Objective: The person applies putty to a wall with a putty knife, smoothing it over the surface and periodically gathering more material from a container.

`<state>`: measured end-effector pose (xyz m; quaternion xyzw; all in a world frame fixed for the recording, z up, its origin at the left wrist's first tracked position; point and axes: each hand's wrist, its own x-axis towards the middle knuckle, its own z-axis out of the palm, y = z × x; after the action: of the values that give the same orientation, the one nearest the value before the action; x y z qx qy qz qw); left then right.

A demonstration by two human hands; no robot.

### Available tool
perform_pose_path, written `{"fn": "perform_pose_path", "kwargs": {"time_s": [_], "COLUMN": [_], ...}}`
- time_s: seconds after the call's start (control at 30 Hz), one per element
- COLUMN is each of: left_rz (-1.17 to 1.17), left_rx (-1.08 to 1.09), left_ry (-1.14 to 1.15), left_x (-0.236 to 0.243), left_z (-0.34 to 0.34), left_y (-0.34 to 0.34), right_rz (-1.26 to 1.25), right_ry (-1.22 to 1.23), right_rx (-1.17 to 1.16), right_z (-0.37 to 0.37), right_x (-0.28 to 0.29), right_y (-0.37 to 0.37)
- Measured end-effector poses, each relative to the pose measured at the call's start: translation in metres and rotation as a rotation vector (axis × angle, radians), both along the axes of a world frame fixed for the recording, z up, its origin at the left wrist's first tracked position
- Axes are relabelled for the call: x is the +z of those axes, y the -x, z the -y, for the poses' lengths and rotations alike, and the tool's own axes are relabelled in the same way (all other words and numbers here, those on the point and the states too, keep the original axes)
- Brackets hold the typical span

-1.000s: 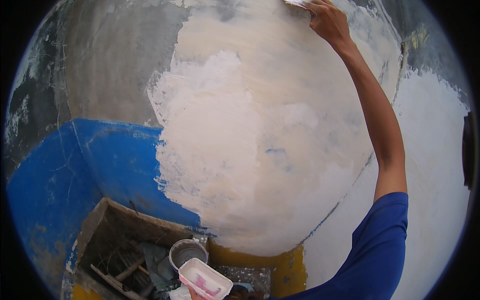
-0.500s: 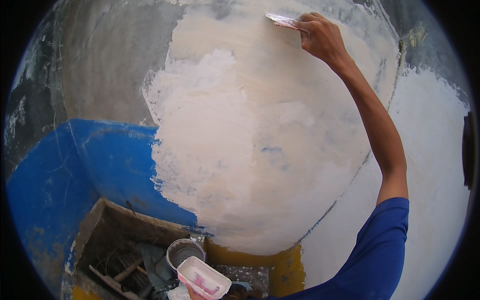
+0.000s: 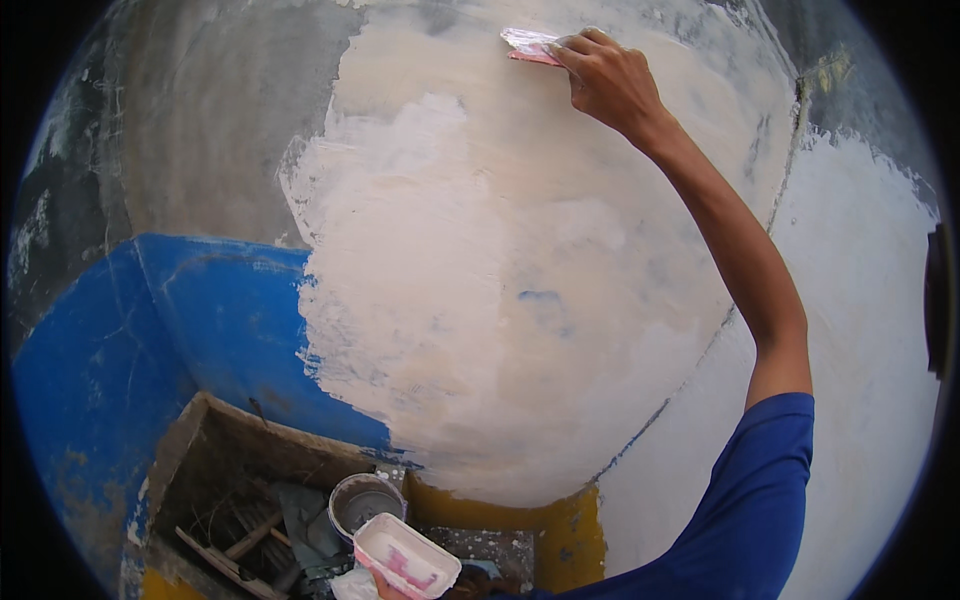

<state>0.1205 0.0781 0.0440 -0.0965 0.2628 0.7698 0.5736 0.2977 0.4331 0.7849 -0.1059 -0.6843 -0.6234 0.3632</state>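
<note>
High on the wall my right hand (image 3: 612,82) is closed around a flat putty knife (image 3: 530,46) smeared with white paste, with a pinkish-red lower edge. Its blade lies at the coated wall surface (image 3: 420,240), where whitish-cream filler covers the middle. Down at the bottom, my left hand (image 3: 386,587) grips a white rectangular plastic tub (image 3: 405,552) from its near left side; only part of the hand shows. Pink and white residue coats the tub's inside.
Behind the tub stands a round bucket (image 3: 364,500) with grey contents. To its left, a concrete trough (image 3: 200,425) holds sticks and dark cloth. Blue paint (image 3: 225,315) covers the lower left wall, bare grey plaster above it. A cracked corner line separates a white wall (image 3: 850,350) at right.
My right hand and the putty knife have slid left along the top of the wall. The tub in my left hand stays almost in place.
</note>
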Motion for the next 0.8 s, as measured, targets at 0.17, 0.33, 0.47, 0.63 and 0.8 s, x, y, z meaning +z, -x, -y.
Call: {"fn": "perform_pose_path", "kwargs": {"time_s": [0.17,0.33,0.47,0.63,0.8], "left_rz": [0.266,-0.060,-0.040,-0.040,-0.070], "left_rx": [-0.067,-0.053,-0.012,-0.025,-0.071], "left_ry": [-0.248,-0.065,-0.008,-0.023,-0.059], "left_x": [-0.029,-0.035,-0.030,-0.003,0.012], "left_z": [-0.003,-0.004,-0.006,-0.014,-0.013], "left_y": [0.019,0.009,0.002,-0.002,-0.002], "right_rz": [-0.304,-0.171,0.085,-0.303,-0.129], "right_ry": [-0.091,0.028,0.121,-0.154,-0.143], "right_rx": [-0.004,-0.263,-0.047,0.094,-0.131], "right_z": [0.019,0.000,0.016,0.017,-0.020], "right_x": [0.062,0.029,-0.008,0.092,0.080], "right_y": [-0.038,0.002,0.023,-0.054,-0.080]}}
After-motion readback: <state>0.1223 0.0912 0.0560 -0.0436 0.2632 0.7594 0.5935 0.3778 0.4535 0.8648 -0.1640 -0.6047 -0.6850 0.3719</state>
